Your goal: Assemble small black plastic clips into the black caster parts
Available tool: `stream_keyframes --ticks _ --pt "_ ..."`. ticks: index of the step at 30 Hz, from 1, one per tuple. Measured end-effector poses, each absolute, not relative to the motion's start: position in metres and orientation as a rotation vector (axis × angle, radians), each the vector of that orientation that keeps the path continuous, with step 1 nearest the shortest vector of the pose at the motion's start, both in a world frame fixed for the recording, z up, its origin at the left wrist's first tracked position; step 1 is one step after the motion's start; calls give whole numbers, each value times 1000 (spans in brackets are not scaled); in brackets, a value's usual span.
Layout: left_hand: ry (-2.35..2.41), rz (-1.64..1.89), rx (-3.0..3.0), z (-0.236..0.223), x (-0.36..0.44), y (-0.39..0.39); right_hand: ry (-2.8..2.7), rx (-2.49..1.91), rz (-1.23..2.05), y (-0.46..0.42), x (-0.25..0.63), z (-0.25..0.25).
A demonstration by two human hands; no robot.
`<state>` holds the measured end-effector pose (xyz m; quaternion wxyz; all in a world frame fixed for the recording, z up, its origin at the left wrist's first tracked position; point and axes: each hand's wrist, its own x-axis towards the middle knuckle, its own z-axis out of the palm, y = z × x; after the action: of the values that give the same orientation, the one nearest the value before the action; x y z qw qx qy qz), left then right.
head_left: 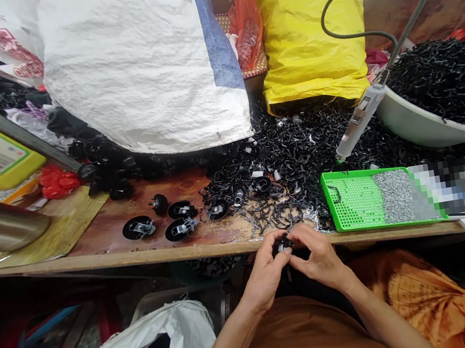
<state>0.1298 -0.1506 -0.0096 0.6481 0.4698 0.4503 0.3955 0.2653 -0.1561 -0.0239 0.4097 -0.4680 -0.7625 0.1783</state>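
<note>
My left hand (265, 274) and my right hand (320, 257) meet at the front edge of the bench. Between their fingertips they hold a small black plastic part (285, 243) with a light grey piece on it; the fingers cover much of it. Left of the hands, several round black discs (138, 227) with grey fittings lie on the wooden bench (105, 238). Just beyond my hands is a spread of thin curved black plastic pieces (274, 161). To the right sits a green perforated tray (352, 202) with a heap of small silvery pieces (395, 195).
An electric screwdriver (359, 121) hangs above the tray. A pale basin (414, 122) heaped with black pieces stands at right. Behind are a white sack (140, 65) and a yellow sack (310, 26). A steel flask (11, 226) lies left; an open white bag (190, 327) is below.
</note>
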Motion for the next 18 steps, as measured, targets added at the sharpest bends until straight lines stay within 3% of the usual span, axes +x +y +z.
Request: stream_keyframes --ticks 10,18 --pt "1060 919 1022 -8 124 -144 -1949 -1133 646 -157 267 -19" --pt "1345 1148 1203 -25 91 -116 -1887 -1150 655 -155 267 -27"
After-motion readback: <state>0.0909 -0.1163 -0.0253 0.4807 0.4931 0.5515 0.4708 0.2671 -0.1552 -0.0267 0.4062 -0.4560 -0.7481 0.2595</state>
